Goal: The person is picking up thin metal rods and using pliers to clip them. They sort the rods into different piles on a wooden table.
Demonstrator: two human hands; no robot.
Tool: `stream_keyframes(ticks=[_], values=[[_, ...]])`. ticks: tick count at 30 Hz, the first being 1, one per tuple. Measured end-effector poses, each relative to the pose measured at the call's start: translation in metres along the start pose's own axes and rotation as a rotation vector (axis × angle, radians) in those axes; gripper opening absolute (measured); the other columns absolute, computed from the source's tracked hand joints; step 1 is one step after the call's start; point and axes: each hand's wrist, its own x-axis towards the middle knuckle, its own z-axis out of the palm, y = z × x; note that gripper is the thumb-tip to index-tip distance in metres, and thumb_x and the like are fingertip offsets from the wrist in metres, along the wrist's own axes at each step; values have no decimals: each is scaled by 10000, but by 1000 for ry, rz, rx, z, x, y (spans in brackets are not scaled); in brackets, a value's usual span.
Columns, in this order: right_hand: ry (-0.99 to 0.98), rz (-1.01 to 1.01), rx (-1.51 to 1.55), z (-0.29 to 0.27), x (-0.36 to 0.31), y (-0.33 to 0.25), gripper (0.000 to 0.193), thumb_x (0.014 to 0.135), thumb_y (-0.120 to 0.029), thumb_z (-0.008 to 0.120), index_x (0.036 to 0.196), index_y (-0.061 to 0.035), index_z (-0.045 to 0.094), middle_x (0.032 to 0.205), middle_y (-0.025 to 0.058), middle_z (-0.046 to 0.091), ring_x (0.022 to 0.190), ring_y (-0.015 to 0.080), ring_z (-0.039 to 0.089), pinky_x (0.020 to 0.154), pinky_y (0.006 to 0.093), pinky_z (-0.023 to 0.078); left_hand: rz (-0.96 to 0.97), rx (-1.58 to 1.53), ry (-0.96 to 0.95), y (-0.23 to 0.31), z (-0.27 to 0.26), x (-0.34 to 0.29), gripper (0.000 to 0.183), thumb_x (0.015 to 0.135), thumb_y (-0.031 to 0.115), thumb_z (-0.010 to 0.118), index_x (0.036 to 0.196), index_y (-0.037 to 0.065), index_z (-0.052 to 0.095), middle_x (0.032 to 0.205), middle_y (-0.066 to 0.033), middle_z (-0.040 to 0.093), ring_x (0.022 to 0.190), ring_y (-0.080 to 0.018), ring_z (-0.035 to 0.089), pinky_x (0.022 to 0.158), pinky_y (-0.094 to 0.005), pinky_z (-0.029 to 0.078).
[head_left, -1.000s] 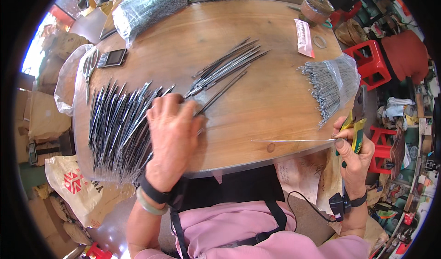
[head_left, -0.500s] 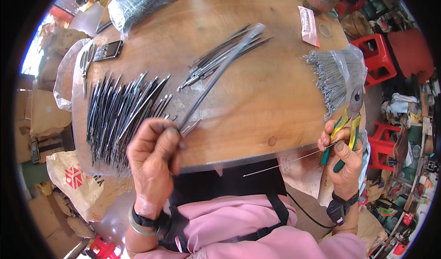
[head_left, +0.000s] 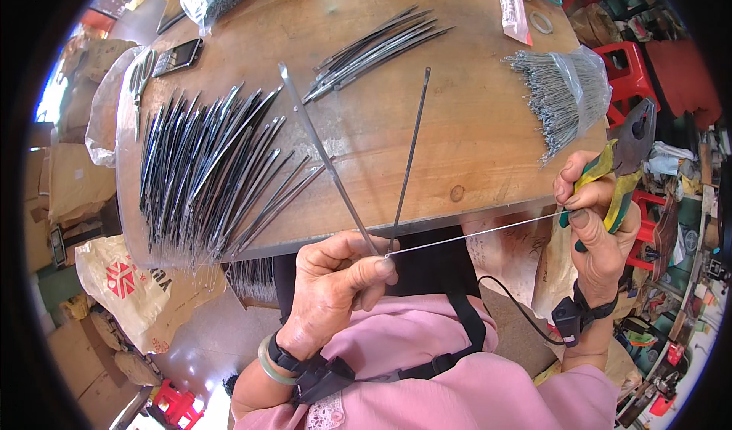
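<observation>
In my left hand (head_left: 339,281), closed in a pinch, are two thin dark metal strips (head_left: 326,159) that fan upward in a V. A thin pale wire (head_left: 484,235) stretches between my hands, and its looped end meets my left fingertips by the strips' lower ends. My right hand (head_left: 598,235) is closed around pliers (head_left: 630,152) with yellow-green handles, and its thumb and fingers also pinch the wire's other end. Left on the table lies a large bundle of similar dark strips (head_left: 202,171). A smaller group of strips (head_left: 377,49) rests farther back.
A plastic-wrapped bundle of looped wires (head_left: 560,94) lies at the table's right side. Scissors (head_left: 140,83) and a phone (head_left: 178,57) are at the left edge. Red stools (head_left: 629,72) stand beyond the wooden table (head_left: 473,110) on the right.
My left hand has moved right and nearer my body, and its strips now spread into a V. The wire's free end has come to my left fingertips. The pliers have shifted right and up.
</observation>
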Motion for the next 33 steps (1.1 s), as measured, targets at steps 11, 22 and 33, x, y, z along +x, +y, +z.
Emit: stream_keyframes(ticks=[11, 22, 33], values=[[-427, -342, -755, 42, 27, 8, 247, 668, -62, 749, 897, -31, 661, 1041, 88, 597, 938, 277, 591, 910, 446, 385, -195, 479, -103, 16, 2, 5, 122, 879, -19, 708, 996, -48, 691, 764, -18, 661, 628, -52, 563, 576, -208, 469], [-467, -423, -737, 59, 34, 23, 232, 625, -50, 735, 841, -17, 657, 1003, 78, 608, 907, 273, 578, 882, 466, 362, -215, 570, -101, 21, -2, 3, 114, 887, -5, 712, 989, -45, 680, 723, 15, 621, 623, -33, 545, 563, -199, 449], [-380, -390, -699, 61, 31, 25, 176, 668, -43, 711, 836, -32, 661, 970, 90, 584, 841, 255, 568, 832, 422, 362, 98, 434, -277, 34, -20, 15, 290, 886, -90, 613, 1169, -80, 675, 1055, -99, 637, 886, -142, 642, 807, -262, 523]])
